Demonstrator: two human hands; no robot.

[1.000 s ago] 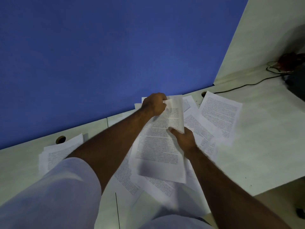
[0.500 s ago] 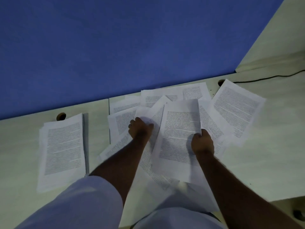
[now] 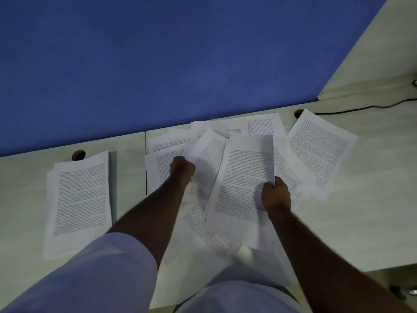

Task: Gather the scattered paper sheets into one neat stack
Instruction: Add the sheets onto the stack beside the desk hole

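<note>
Item 1: my right hand (image 3: 275,196), grip clamped on the right edge of the top sheet (image 3: 243,188), thumb over the margin, I judge so the page lifts clear of the scattered sheets (image 3: 320,147) fanned beneath it. Item 2: my left hand (image 3: 182,169), grip pinched on the curled sheet (image 3: 207,161) beside it, raising it off the pile. Item 3: 1 squared stack (image 3: 79,199) on the desk (image 3: 372,199), well apart to the left, probably the collecting point. Most sheets are not yet gathered; loose overlaps could drag neighbours along.
</note>
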